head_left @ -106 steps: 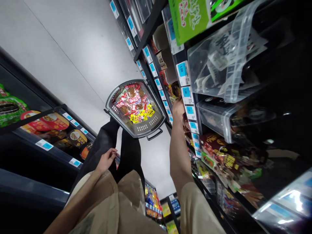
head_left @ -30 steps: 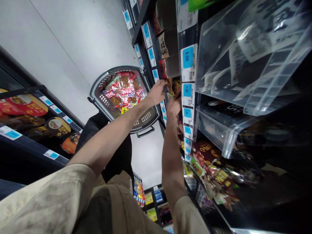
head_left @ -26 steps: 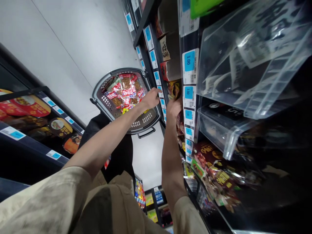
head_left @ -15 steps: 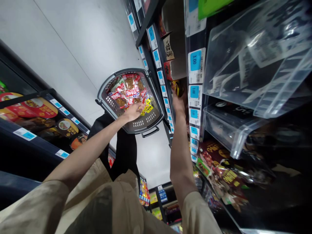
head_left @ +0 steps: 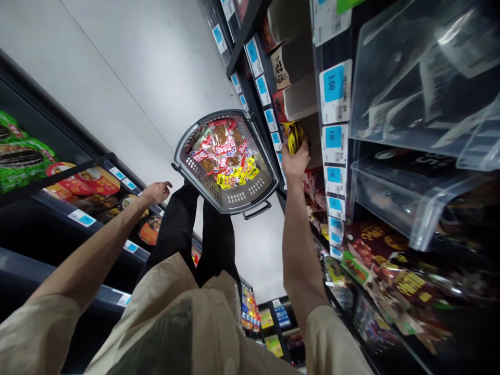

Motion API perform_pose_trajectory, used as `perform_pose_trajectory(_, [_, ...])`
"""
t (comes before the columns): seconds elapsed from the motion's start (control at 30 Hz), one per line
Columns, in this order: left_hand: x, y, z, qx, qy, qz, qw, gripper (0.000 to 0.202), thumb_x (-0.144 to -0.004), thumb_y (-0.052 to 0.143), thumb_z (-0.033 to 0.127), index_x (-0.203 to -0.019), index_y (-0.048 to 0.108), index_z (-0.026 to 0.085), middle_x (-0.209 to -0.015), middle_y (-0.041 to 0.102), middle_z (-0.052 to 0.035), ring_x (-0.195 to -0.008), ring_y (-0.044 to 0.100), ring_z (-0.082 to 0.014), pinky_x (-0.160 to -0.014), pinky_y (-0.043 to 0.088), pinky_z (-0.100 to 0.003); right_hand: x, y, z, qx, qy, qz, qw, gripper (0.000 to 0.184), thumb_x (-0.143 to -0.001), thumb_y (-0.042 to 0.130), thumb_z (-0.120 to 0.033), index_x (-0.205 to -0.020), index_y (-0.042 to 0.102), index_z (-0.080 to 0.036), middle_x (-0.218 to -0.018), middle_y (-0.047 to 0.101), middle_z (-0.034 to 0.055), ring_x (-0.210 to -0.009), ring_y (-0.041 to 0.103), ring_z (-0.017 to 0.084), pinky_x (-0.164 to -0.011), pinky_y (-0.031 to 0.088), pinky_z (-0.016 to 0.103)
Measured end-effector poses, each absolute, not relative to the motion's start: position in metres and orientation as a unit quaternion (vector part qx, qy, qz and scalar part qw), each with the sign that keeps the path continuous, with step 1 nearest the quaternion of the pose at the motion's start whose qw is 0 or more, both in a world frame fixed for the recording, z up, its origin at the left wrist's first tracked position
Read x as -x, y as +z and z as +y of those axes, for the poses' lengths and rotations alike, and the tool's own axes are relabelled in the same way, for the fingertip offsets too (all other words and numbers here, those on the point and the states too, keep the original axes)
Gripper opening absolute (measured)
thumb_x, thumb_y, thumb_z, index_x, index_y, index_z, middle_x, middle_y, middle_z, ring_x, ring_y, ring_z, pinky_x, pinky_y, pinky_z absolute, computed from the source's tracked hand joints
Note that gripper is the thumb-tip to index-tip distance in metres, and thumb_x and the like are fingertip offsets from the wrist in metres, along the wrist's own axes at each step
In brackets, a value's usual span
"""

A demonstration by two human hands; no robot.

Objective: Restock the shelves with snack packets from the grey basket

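1. Standing in a narrow shop aisle over a pale grey floor (head_left: pixel 156 62), between a left shelf (head_left: pixel 104 232) and a right shelf unit (head_left: pixel 245 39).
2. Wearing a beige shirt (head_left: pixel 219 323) and black trousers (head_left: pixel 219 239).
3. Reaching the right hand (head_left: pixel 296 153) into a low tier of the right shelf unit, behind a row of blue-and-white price labels (head_left: pixel 270 120).
4. Gripping a yellow-and-black packet (head_left: pixel 295 137) there, fingers closed around it, just beside cardboard display boxes (head_left: pixel 302 99) and to the right of a grey shopping basket (head_left: pixel 267 165).
5. Holding the left hand (head_left: pixel 156 192) out near the edge of the left shelf, fingers loosely bent and apart, close to an orange-topped bowl (head_left: pixel 150 229) and red round-topped packs (head_left: pixel 102 179).
6. Looking down at the basket just ahead of the trousers, seeing red-labelled clear snack packets (head_left: pixel 224 146) heaped inside, next to yellow packets (head_left: pixel 250 171) on the nearer side.
7. Facing clear plastic bins (head_left: pixel 371 133) higher on the right, above maroon packets (head_left: pixel 406 284) partly lost in shadow.
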State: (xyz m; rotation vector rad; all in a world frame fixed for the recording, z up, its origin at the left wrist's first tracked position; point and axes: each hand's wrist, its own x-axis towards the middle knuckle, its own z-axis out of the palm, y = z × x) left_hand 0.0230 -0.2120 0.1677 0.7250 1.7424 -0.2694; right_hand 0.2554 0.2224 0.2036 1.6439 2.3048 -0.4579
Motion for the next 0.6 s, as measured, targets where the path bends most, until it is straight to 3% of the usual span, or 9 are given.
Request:
perform_pose_trajectory(0.23, [-0.029,0.145,-0.134,-0.355,-0.083,0.743,0.561,0.044,-0.093,0.049,0.027,-0.131,0.071,0.021,-0.111,0.082,-0.0101,-0.108,0.076,-0.0277,-0.096,0.056,-0.032,-0.275,0.207,0.213,-0.536,-0.178,0.824,0.039,0.070,-0.094,0.064,-0.045,-0.154,0.048,-0.014,-0.156,0.054,0.0238,-0.147,0.052,0.037,-0.124,0.040,0.055])
perform_pose_trajectory(0.37, [-0.039,0.135,-0.095,-0.380,-0.018,0.742,0.552,0.045,-0.093,0.051,0.026,-0.134,0.070,0.019,-0.126,0.077,-0.0107,-0.115,0.072,-0.0262,-0.104,0.054,-0.032,-0.286,0.219,0.188,-0.534,-0.169,0.828,-0.015,0.076,-0.095,0.062,-0.055,-0.156,0.044,-0.015,-0.157,0.050,0.0259,-0.148,0.048,0.040,-0.122,0.037,0.064])
perform_pose_trajectory(0.47, [-0.042,0.127,-0.081,-0.389,0.021,0.757,0.525,0.048,-0.091,0.052,0.023,-0.136,0.067,0.014,-0.138,0.070,-0.0133,-0.126,0.066,-0.0282,-0.114,0.050,-0.037,-0.290,0.228,0.143,-0.548,-0.174,0.815,-0.071,0.062,-0.102,0.050,-0.050,-0.153,0.046,-0.016,-0.156,0.047,0.0262,-0.151,0.043,0.039,-0.120,0.038,0.066])
perform_pose_trajectory(0.6, [-0.037,0.103,-0.072,-0.394,0.026,0.779,0.488,0.061,-0.089,0.055,0.021,-0.148,0.054,0.006,-0.143,0.062,-0.0202,-0.138,0.056,-0.0341,-0.120,0.046,-0.043,-0.290,0.198,0.066,-0.608,-0.282,0.736,-0.094,0.041,-0.100,0.048,-0.036,-0.135,0.059,-0.018,-0.133,0.062,0.0219,-0.131,0.060,0.033,-0.112,0.049,0.057])
